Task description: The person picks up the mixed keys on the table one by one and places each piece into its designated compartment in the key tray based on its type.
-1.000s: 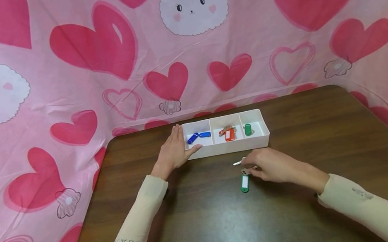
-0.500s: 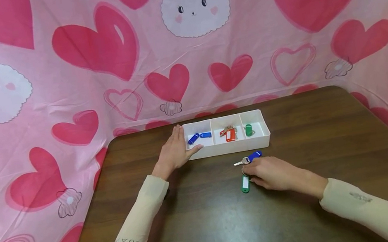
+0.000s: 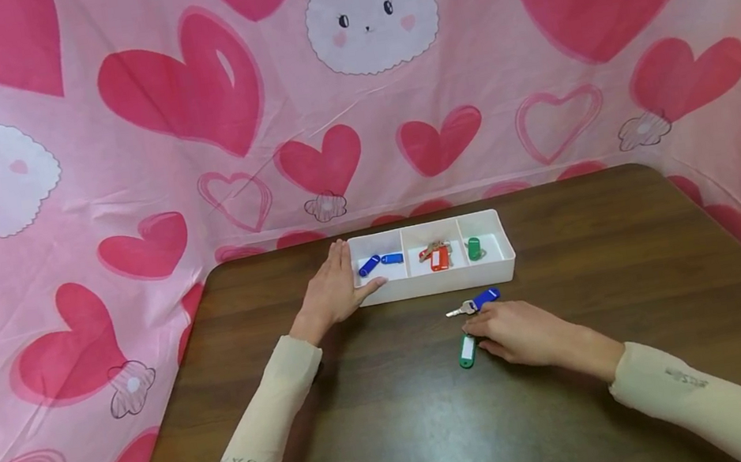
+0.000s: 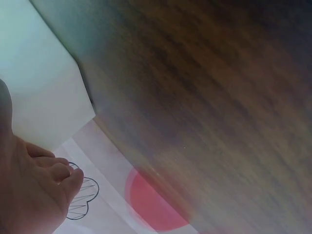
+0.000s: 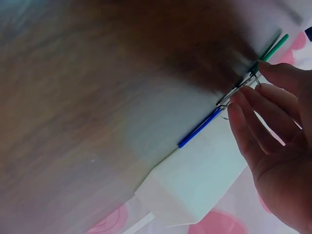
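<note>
A white three-compartment tray (image 3: 436,283) stands at the back of the table. My left hand (image 3: 332,288) rests against its left end, fingers straight and thumb over the front rim. In front of the tray my right hand (image 3: 522,330) pinches the ring end of a key with a green key tag (image 3: 467,351); the fingers mostly hide this key. In the right wrist view the green tag (image 5: 273,51) sticks out past the thumb, close over the table. Just beyond the fingertips lies a key (image 3: 466,308) with a blue key tag (image 3: 486,298).
Blue key tags (image 3: 391,258) lie in the left compartment, red key tags (image 3: 439,258) with keys in the middle one, and a green key tag (image 3: 474,248) in the right. A pink heart-patterned cloth (image 3: 362,176) hangs behind the brown table (image 3: 387,436).
My right hand has drawn slightly toward me, off the blue-tagged key, which now shows fully, and onto the green-tagged key's ring end. My left hand and the tray stay put.
</note>
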{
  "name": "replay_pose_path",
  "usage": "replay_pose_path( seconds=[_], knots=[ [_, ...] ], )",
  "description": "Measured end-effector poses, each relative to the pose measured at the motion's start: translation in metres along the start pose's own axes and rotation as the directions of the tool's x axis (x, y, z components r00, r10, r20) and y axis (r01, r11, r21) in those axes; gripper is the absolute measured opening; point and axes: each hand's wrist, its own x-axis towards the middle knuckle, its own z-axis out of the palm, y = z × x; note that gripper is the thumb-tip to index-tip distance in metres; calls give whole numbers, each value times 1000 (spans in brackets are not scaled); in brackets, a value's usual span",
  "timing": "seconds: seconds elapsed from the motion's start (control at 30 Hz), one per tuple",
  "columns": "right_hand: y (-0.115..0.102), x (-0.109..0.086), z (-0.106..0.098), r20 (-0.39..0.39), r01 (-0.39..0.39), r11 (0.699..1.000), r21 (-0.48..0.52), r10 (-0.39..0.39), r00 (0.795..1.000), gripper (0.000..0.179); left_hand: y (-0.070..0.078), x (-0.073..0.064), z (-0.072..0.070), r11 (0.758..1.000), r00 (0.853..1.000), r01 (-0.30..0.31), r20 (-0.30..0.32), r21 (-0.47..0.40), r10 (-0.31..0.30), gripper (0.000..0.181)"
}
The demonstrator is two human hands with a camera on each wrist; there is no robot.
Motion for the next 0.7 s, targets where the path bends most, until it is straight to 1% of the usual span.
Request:
replay_pose_path(
  seconds=[0.1, 0.27, 0.5, 0.7],
  knots=[
    [1, 0, 1, -23, 18, 1000, -5, -18, 1000, 31, 0, 0, -1, 1000, 1000, 0, 5, 3, 0, 118],
    [1, -1, 0, -40, 27, 1000, 10, -26, 999, 27, 1, 1, -1, 1000, 1000, -10, 8, 11, 10, 118],
    [-2, 4, -3, -26, 19, 999, 37, -18, 1000, 17, 0, 1, -1, 1000, 1000, -6, -4, 26, 6, 118],
    [-3, 3, -5, -21, 14, 999, 41, -13, 1000, 8, 2, 0, -2, 1000, 1000, -13, 5, 8, 13, 117]
  ],
)
